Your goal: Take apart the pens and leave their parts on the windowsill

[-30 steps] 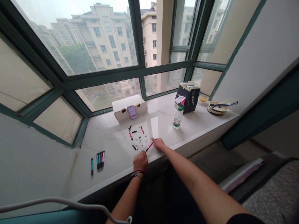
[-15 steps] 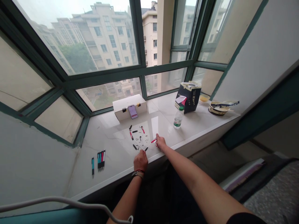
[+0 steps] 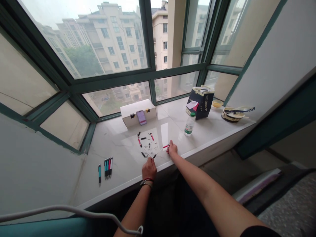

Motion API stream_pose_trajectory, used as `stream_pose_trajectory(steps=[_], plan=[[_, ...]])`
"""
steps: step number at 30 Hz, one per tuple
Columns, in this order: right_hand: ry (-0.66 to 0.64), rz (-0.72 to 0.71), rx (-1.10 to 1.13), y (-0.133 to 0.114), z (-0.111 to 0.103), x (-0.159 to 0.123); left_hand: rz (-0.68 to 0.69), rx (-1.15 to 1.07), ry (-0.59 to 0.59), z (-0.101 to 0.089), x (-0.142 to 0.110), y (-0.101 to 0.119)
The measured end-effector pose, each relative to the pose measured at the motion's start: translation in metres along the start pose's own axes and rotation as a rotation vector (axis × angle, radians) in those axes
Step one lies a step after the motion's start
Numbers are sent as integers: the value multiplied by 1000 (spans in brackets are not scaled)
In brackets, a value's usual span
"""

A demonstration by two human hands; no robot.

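Note:
My left hand (image 3: 149, 168) is closed on a black pen grip (image 3: 154, 156) near the front edge of the white sill. From the grip a thin pale refill (image 3: 159, 151) runs up toward a red pen barrel (image 3: 166, 146). Fingers of my right hand (image 3: 172, 149) pinch that barrel by its right end. Whether the refill's tip sits inside the barrel is too small to tell. Just beyond my hands lie loose pen parts: red barrels (image 3: 140, 142), black pieces (image 3: 143, 138) and several tiny bits.
Assembled pens (image 3: 108, 168) lie in a row at the left, with a teal pen (image 3: 99, 173) beside them. A white box (image 3: 128, 118) stands by the window. To the right are a plastic bottle (image 3: 189, 125), a dark paper bag (image 3: 203, 104) and a bowl (image 3: 230, 116).
My right hand has drawn slightly up and right with the red barrel, so more of the pale refill shows between the two pieces. The left hand stays nearly in place.

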State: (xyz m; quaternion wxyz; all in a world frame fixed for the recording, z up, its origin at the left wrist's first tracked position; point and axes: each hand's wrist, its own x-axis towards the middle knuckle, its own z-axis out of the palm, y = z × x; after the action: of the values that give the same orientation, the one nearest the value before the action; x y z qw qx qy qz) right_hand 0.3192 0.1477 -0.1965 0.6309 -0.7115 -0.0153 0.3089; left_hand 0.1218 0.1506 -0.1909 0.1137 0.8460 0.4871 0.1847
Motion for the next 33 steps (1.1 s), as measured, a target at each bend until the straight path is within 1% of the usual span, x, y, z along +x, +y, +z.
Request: stream_pose_trajectory(steps=[9,15,23,30,33], plan=[[14,-10,4,3,0,3,-87,-85,56,1,0,-1],[24,7,32,1,-1,1,-101,-86,48,0,0,0],[55,23,53,-1,-1,-1,-79,-64,54,1,-1,1],[-29,-24,16,1,-3,-2,-12,4,18,-2,0,2],[-41,-27,34,0,-4,-3,11,17,11,-2,0,2]])
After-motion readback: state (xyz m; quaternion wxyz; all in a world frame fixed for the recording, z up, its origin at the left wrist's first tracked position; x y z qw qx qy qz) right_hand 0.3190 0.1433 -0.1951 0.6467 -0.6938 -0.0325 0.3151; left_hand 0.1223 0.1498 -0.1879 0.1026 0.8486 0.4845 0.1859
